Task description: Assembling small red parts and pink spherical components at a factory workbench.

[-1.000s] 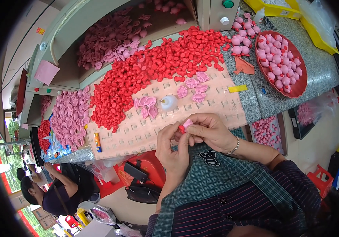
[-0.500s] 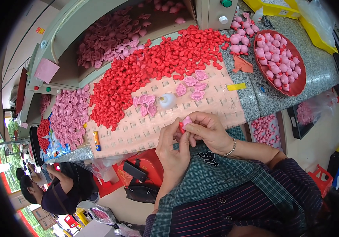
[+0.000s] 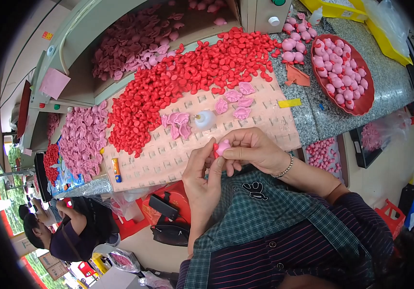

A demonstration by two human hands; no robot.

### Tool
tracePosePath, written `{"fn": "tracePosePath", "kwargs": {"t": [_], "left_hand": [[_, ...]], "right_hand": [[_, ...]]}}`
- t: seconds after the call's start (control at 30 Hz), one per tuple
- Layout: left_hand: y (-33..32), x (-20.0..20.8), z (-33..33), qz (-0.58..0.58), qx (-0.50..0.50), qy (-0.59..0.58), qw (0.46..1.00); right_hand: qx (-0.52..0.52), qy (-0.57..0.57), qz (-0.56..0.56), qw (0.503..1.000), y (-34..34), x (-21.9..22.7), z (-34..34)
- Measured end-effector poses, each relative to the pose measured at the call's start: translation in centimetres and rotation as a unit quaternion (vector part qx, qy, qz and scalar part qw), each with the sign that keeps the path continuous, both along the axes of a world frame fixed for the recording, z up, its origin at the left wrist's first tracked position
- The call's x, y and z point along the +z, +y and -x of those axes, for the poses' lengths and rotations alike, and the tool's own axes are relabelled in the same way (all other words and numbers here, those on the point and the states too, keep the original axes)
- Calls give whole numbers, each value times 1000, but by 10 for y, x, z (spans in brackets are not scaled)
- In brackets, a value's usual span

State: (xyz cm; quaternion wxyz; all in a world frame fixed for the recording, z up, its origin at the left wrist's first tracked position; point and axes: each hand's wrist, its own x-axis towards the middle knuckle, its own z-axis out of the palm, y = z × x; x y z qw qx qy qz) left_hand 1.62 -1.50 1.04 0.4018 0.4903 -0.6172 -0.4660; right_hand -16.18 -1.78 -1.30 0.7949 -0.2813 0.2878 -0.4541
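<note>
Fingers of your left hand (image 3: 201,179) and right hand (image 3: 256,151), nearly closed, pinch a pink-and-red piece (image 3: 223,146) on your side of the white bottle (image 3: 205,120); red pieces (image 3: 156,91) heap beyond it.

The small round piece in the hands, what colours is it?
The small round piece is pink and red, best in the head view.

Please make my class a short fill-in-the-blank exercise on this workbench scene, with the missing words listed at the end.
1. The left hand and the right hand hold a small piece coloured red and ____.
2. The bracelet is on the ____ wrist.
3. The dish of mostly pink pieces is ____.
4. The flat strip at the edge of the mat is ____.

Missing words: pink; right; red; yellow.
</note>
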Motion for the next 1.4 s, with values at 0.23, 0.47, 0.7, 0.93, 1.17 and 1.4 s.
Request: {"fn": "tracePosePath", "kwargs": {"t": [0.23,0.47,0.7,0.93,1.17,1.4], "left_hand": [[0,7,3,-91,3,121,989],[0,-7,0,-106,11,152,983],[2,-10,4,-107,20,174,979],[0,-5,3,-221,50,378,898],[6,-10,1,-168,-4,264,950],[7,3,7,-103,21,185,977]], "right_hand": [[-70,30,9,997,7,1,-9],[-115,20,-15,993,12,0,-17],[-137,89,59,985,15,-9,-21],[-214,309,362,853,11,-13,-20],[-201,279,329,880,12,-6,-14],[-177,43,214,960,16,-7,-17]]}}
